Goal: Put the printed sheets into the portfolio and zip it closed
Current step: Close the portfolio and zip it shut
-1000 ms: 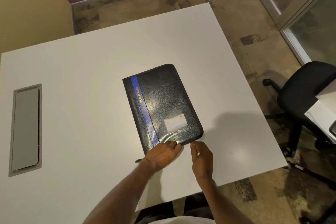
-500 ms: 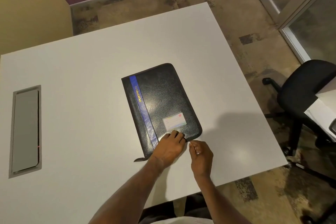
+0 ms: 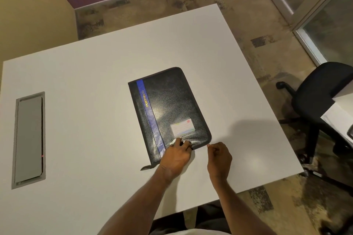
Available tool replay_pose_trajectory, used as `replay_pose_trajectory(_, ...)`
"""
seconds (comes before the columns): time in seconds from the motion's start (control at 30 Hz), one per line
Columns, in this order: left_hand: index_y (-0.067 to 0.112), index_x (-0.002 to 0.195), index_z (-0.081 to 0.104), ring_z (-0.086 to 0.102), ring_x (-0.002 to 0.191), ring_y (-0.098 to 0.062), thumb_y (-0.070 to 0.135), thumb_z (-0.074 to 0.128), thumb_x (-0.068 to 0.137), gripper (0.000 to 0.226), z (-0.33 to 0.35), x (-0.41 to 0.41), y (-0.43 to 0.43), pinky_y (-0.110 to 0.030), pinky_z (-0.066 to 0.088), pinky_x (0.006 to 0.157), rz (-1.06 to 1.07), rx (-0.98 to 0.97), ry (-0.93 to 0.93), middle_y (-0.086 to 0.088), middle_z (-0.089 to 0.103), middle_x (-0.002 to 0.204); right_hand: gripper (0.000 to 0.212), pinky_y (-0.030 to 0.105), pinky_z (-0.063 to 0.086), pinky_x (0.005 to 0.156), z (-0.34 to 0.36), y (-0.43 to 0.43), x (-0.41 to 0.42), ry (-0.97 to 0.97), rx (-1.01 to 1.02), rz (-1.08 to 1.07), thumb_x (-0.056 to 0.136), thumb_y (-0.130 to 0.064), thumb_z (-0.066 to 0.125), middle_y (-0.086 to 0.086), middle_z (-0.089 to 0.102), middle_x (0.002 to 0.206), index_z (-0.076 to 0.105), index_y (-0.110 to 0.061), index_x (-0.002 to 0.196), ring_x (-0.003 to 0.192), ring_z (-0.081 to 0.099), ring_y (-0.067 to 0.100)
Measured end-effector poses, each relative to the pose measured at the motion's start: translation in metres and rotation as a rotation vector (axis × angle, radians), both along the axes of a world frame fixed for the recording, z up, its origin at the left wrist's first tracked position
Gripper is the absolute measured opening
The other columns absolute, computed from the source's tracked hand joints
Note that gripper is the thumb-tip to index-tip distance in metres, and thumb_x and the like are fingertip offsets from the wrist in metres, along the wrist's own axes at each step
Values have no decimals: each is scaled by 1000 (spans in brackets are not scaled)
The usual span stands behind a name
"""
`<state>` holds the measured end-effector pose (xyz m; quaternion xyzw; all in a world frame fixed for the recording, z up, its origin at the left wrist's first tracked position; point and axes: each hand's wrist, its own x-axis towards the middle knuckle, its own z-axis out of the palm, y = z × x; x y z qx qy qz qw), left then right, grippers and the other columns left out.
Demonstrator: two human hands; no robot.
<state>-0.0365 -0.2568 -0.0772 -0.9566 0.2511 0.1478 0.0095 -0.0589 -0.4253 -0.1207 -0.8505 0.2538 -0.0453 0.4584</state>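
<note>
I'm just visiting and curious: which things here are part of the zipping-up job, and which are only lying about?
Part of the job:
portfolio
left hand, pressing its near edge
right hand, pinched at its near right corner

Just there:
table
grey cable hatch
office chair

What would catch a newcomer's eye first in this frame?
The black zip portfolio with its blue stripe lies closed mid-table on the white table. At its near edge, the left hand presses the cover while the right hand pinches at the near right corner. A grey cable hatch sits far left.
</note>
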Motion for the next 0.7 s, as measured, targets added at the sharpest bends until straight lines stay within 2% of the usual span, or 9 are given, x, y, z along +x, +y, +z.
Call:
replay_pose_trajectory(0.07,10,83,73,62,81,-29,7,84,66,20,1,0,-1,-30,39,38,-1,-6,4,-2,63,87,26,28,46,63,0,-3,3,-4,14,-8,88,0,72,-5,60,71,59,-16,71,67,58,16)
replay_pose_trajectory(0.2,7,90,75,62,80,-28,8,82,71,21,-4,0,0,-29,39,37,-20,-33,-23,-1,67,93,23,35,52,69,-2,-14,12,-56,32,-5,83,5,75,-2,66,75,65,-13,74,72,63,21)
replay_pose_trajectory(0.3,7,89,75,61,77,-26,9,62,80,15,-4,1,0,-29,36,36,-25,-67,-40,0,67,94,25,32,53,73,-5,-24,18,-57,101,-33,81,8,76,-1,69,78,70,-15,78,75,66,19)
replay_pose_trajectory(0.4,9,85,75,62,75,-26,7,66,75,13,-2,-1,-6,-27,33,38,-101,-38,-44,0,68,93,27,41,55,70,-4,-28,28,-84,113,-67,82,10,69,1,67,76,64,-16,77,73,65,23)
replay_pose_trajectory(0.43,9,84,74,63,75,-26,8,63,77,13,-1,-4,-8,-26,35,37,-110,-41,-44,-1,68,93,28,40,54,69,-1,-28,34,-100,89,-51,83,11,67,0,65,75,61,-15,75,72,64,23)
replay_pose_trajectory(0.53,9,80,74,64,73,-28,9,39,83,35,-4,-9,-8,-27,41,36,-55,-121,-40,-1,68,90,29,40,52,68,2,-31,47,-92,36,45,82,11,66,-1,63,72,57,-15,73,71,63,22)
replay_pose_trajectory(0.7,10,76,73,65,72,-27,11,37,81,37,0,-13,-8,-27,38,35,-69,-112,-70,0,69,88,17,35,52,73,5,-49,71,-96,-106,329,87,-9,68,-2,70,78,68,-14,71,74,65,18)
